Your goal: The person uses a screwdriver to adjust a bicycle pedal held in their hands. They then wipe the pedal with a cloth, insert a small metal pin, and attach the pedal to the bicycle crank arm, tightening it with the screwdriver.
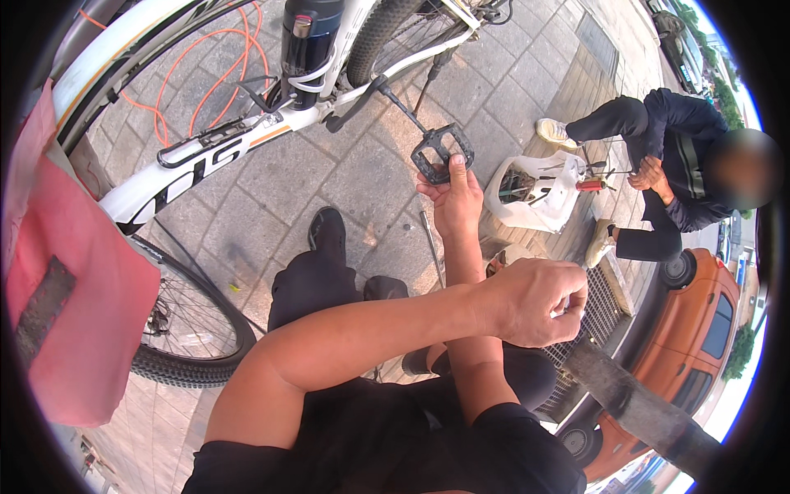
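Observation:
A black flat bicycle pedal (pixel 443 153) joins the crank arm of a white bicycle frame (pixel 206 160) by a thin rod. My right hand (pixel 457 198) grips the pedal's near edge, thumb on top. My left arm crosses over the right one. At its end my left hand (pixel 539 303) is closed in a fist, right of my right forearm. A small pale bit shows between its fingers, too little to name. A dark bottle (pixel 311 49) sits in a white cage on the frame.
An orange hose (pixel 244 62) coils on the paving. A person (pixel 666 156) sits at right, hands on a thin tool, beside a white tub (pixel 496 206) of tools. Pink cloth (pixel 82 305) hangs left, near a wheel (pixel 193 370). An orange car (pixel 687 346) and a dark post (pixel 642 407) stand at right.

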Action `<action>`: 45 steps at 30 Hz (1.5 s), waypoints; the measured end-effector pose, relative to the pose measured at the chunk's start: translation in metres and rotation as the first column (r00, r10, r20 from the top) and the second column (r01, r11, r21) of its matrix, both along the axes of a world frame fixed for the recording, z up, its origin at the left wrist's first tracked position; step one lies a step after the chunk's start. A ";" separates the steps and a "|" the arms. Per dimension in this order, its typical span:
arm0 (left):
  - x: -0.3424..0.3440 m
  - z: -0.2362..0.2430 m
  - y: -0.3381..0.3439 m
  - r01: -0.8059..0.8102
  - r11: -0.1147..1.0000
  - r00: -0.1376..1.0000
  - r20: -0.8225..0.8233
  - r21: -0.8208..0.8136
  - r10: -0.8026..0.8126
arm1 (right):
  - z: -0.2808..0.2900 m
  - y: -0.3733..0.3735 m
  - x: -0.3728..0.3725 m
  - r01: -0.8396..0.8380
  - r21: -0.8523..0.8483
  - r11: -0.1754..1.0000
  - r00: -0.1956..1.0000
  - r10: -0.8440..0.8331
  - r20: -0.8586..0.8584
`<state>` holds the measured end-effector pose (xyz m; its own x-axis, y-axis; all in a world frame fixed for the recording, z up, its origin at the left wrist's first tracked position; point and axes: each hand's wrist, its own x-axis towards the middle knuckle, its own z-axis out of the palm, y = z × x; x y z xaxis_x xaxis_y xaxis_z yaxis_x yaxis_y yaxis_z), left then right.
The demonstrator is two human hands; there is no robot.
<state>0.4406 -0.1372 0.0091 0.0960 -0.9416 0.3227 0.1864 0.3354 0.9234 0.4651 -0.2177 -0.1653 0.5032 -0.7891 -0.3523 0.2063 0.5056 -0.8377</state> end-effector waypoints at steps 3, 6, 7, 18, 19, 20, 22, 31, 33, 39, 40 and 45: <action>0.001 0.000 0.000 -0.003 1.000 1.000 0.012 0.000 0.003 | -0.001 -0.001 0.001 -0.004 -0.011 1.000 1.000 0.004 -0.004; 0.001 0.001 0.000 0.009 1.000 1.000 0.003 0.008 -0.009 | 0.000 0.000 0.003 0.001 -0.020 1.000 1.000 -0.001 -0.015; 0.001 0.001 0.000 0.016 1.000 1.000 -0.003 0.011 -0.016 | 0.002 0.000 0.003 0.002 -0.021 1.000 1.000 -0.002 -0.012; 0.002 0.001 0.000 0.024 1.000 1.000 -0.005 0.015 -0.024 | 0.002 0.003 0.009 0.015 -0.052 0.999 0.999 -0.017 -0.035; 0.001 0.001 -0.001 0.024 1.000 1.000 -0.006 0.013 -0.023 | 0.002 0.003 0.009 0.016 -0.054 0.998 0.999 -0.018 -0.033; 0.002 0.001 -0.001 0.021 1.000 1.000 -0.007 0.012 -0.021 | 0.002 0.004 0.010 0.015 -0.055 0.998 0.999 -0.017 -0.030; 0.004 0.003 0.000 0.030 0.999 0.999 -0.018 0.022 -0.029 | 0.003 0.005 0.013 0.022 -0.058 0.998 0.999 -0.023 -0.024; 0.006 0.003 0.000 0.024 1.000 0.999 -0.037 0.007 -0.024 | 0.008 0.011 0.031 0.040 -0.063 0.997 0.999 -0.041 -0.011; 0.007 0.003 0.001 0.030 0.999 0.999 -0.035 0.013 -0.029 | 0.008 0.011 0.036 0.039 -0.062 0.997 0.999 -0.039 -0.001; 0.011 0.005 0.002 0.034 0.999 0.998 -0.050 0.026 -0.033 | 0.009 0.014 0.053 0.033 -0.069 0.997 0.999 -0.031 0.028; 0.011 0.005 0.002 0.033 0.999 0.998 -0.052 0.024 -0.032 | 0.008 0.014 0.055 0.034 -0.068 0.997 0.999 -0.032 0.031; 0.012 0.004 0.002 0.021 1.000 0.998 -0.052 0.012 -0.021 | 0.008 0.015 0.067 0.025 -0.061 0.998 0.998 -0.021 0.052</action>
<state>0.4523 -0.1352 0.0133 0.0926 -0.9475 0.3061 0.2410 0.3196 0.9164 0.5318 -0.2026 -0.1574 0.5008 -0.8201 -0.2768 0.2605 0.4478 -0.8554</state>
